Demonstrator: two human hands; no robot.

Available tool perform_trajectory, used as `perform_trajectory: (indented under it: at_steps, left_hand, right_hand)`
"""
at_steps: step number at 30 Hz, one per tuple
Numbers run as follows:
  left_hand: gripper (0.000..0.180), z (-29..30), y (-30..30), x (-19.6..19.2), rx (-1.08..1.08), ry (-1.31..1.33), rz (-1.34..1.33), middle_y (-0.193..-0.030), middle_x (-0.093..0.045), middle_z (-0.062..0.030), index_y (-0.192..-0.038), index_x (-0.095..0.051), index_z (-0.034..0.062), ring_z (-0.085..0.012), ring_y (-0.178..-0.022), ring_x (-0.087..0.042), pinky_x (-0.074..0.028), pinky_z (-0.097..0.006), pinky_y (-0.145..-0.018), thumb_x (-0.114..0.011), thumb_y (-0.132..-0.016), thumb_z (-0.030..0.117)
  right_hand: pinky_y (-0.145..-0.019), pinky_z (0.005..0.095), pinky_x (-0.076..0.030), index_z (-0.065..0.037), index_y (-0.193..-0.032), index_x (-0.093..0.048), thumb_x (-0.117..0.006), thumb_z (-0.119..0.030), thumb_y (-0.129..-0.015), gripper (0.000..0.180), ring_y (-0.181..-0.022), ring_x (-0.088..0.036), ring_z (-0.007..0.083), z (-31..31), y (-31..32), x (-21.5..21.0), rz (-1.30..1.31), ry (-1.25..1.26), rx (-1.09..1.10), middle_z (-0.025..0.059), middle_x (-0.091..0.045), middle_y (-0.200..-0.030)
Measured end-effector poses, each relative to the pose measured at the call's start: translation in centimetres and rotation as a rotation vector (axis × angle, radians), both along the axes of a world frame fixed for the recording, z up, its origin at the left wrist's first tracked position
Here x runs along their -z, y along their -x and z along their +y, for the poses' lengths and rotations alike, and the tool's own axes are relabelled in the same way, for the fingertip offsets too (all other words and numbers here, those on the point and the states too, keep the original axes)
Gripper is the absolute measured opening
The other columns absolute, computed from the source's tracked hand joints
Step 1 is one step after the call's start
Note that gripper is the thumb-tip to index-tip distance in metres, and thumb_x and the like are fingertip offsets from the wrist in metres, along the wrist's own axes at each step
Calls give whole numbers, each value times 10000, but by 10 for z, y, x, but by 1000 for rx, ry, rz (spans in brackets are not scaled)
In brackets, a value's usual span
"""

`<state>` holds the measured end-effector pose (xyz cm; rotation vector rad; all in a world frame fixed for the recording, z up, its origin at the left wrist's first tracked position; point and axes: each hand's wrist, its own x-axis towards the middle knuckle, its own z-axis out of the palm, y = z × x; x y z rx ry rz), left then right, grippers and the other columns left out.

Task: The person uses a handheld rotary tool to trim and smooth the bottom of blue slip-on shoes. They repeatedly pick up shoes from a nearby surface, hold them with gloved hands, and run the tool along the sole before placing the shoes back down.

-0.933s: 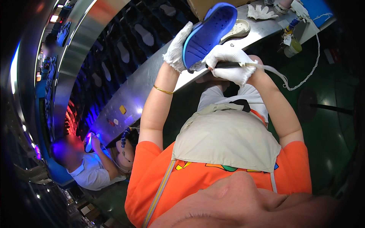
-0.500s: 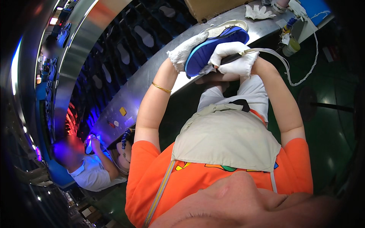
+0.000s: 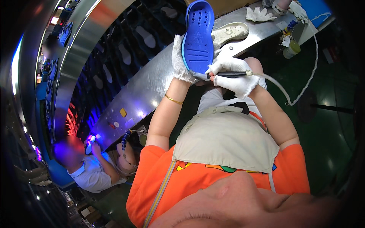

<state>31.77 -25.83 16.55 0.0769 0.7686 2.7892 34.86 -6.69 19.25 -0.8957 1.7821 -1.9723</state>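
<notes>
My left hand (image 3: 179, 62), in a white knit glove, grips a blue shoe sole (image 3: 198, 41) along its left edge and lower end. The sole stands tilted up with its broad face toward me, showing several small holes in its upper part and grooves lower down. My right hand (image 3: 237, 78), gloved with bare fingertips showing, is closed round a black pen-like applicator (image 3: 232, 74) with a pale hose (image 3: 277, 84) at its back end. Its tip is beside the sole's lower end; whether they touch, I cannot tell. Behind, an off-white sole (image 3: 230, 32) lies on the metal bench.
The metal bench (image 3: 152, 81) curves alongside a dark conveyor (image 3: 133, 30) carrying several soles. A loose white glove (image 3: 260, 14) lies near a cardboard box (image 3: 228, 5). A small pot (image 3: 291, 49) hangs at the far right. A co-worker (image 3: 93, 167) sits at the left.
The blue sole has turned from lying sideways to standing lengthwise, its broad face toward me. My right hand and the applicator have moved down to its lower end, uncovering more of the off-white sole.
</notes>
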Motion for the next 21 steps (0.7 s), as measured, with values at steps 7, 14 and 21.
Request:
perform_trajectory:
  at_steps: [7, 14, 21]
  left_hand:
    - [663, 22, -18, -6, -75, -55, -9, -1102, -578, -184, -1223, -479, 9, -296, -932, -592, -493, -415, -851, -294, -893, 554]
    - [511, 16, -14, 25, -283, 281, 176, -1096, -580, -122, -1206, -504, 58, -243, -942, -577, -472, -388, -880, -382, -911, 456]
    - [493, 33, -33, -8, -87, -161, -3, -1176, -570, -120, -1252, -487, 84, -261, -1018, -583, -462, -394, -929, -382, -918, 430]
  right_hand:
    - [-732, 247, -488, -26, -866, -602, -659, -47, -770, 113, -754, -598, 112, -6, 18, -2, 70, 41, 291, 43, -633, -809]
    - [-751, 259, -499, -34, -821, -613, -646, -9, -765, 70, -793, -612, 109, -12, 7, -10, -38, 133, 61, 58, -645, -847]
    - [-738, 240, -492, -8, -866, -621, -657, -42, -776, 102, -782, -611, 93, -19, 31, -18, 151, 162, 425, 38, -648, -811]
